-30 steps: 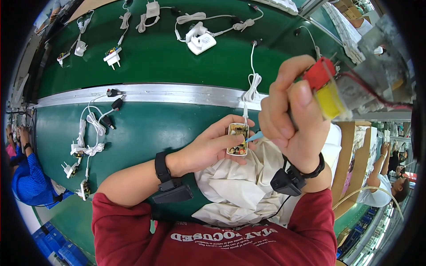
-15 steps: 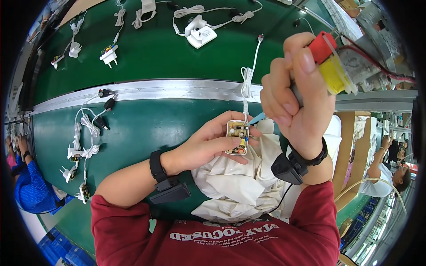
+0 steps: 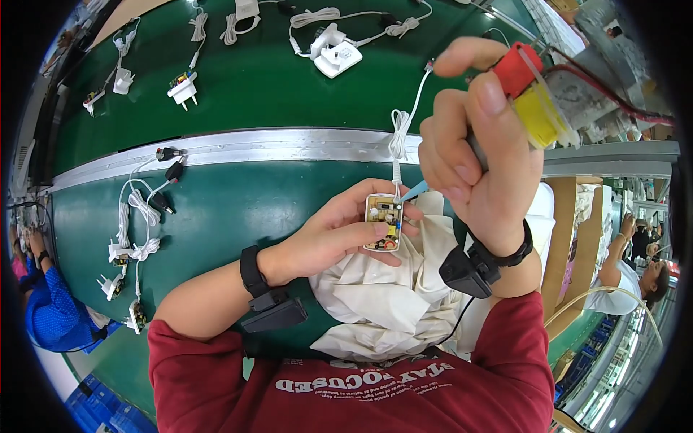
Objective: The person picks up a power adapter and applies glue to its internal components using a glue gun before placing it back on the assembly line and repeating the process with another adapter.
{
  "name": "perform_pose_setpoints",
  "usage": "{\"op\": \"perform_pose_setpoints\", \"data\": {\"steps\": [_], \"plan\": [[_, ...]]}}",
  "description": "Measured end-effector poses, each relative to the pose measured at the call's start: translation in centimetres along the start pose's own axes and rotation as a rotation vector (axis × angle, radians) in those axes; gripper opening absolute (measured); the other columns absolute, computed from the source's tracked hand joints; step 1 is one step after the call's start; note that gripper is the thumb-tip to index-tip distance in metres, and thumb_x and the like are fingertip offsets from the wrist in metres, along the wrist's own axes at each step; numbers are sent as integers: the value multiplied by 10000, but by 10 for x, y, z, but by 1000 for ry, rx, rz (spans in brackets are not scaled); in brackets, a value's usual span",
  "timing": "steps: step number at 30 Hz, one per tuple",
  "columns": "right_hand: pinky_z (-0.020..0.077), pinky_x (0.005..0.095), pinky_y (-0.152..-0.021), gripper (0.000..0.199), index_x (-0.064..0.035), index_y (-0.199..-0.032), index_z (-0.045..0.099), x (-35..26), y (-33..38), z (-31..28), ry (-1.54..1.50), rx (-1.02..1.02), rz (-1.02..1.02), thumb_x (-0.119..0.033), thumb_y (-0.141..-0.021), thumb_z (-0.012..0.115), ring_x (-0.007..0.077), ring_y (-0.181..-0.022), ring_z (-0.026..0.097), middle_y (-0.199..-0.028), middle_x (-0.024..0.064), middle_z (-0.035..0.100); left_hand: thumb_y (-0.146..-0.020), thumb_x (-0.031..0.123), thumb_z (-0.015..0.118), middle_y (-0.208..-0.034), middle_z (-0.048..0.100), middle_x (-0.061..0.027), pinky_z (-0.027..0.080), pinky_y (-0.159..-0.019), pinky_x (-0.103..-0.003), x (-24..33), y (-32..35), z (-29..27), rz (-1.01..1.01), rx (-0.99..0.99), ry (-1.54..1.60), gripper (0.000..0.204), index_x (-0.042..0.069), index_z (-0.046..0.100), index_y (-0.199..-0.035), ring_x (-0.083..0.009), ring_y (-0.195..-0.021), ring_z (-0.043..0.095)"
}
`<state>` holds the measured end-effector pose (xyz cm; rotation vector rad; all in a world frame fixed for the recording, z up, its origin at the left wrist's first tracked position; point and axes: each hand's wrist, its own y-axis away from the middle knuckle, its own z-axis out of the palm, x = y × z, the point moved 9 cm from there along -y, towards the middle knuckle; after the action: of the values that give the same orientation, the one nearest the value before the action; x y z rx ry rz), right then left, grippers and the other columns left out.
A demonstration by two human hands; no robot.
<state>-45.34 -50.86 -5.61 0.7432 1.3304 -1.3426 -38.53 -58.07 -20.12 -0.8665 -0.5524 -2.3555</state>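
Note:
My left hand [image 3: 339,234] holds a small open white charger [image 3: 382,222] with its circuit board showing, over a white cloth [image 3: 390,303] at my front. A white bundled cable [image 3: 399,141] runs from it up over the metal strip. My right hand [image 3: 480,155] grips a tool with a red and yellow handle [image 3: 530,94]; its light blue tip [image 3: 414,191] points at the charger's upper right corner. Both wrists wear black bands with black boxes.
Green work surface [image 3: 253,79] with a metal strip [image 3: 253,148] across it. Several white chargers with cables lie at the back [image 3: 336,54] and at the left [image 3: 133,238]. A person in blue [image 3: 43,325] is at the left, another person [image 3: 635,274] at the right.
My right hand with the tool has risen and grown larger in view, while the tip stays at the charger. The left hand keeps holding the charger in place.

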Motion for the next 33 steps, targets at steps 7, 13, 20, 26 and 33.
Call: {"op": "perform_pose_setpoints", "data": {"steps": [7,13,20,26,33], "plan": [[228,209,-333,286,-89,-950,373,8,7,10,-121,-92,73,-371,-991,393,49,-345,242,-468,-27,311,-959,93,443,-1265,498,-131,526,-904,-405,6,-2,-20,54,146,127,375,78,362,-1325,-224,-1178,519],[236,201,-335,299,-107,-912,339,15,8,15,-71,-100,85,-392,-986,396,50,-347,252,-468,-29,312,-970,106,411,-1238,506,-142,524,-913,-408,12,-1,-27,123,167,218,352,46,367,-1315,-228,-1154,533],[232,196,-335,316,-107,-899,333,16,5,17,-79,-147,84,-404,-983,399,51,-347,257,-469,-33,315,-970,107,412,-1236,510,-146,528,-907,-404,11,0,-24,112,150,219,357,46,362,-1319,-219,-1132,542],[241,203,-338,330,-105,-914,332,11,4,16,-30,-108,94,-422,-981,397,52,-349,270,-471,-31,318,-982,142,396,-1255,495,-150,516,-927,-412,13,-1,-22,101,151,232,361,47,350,-1328,-225,-1142,537],[253,209,-344,346,-114,-919,322,15,9,21,17,-156,50,-449,-978,384,58,-351,282,-482,-23,330,-1007,226,340,-1284,454,-145,424,-1027,-476,12,-5,-8,129,-30,410,390,37,312,-1347,-264,-1170,519]]}}
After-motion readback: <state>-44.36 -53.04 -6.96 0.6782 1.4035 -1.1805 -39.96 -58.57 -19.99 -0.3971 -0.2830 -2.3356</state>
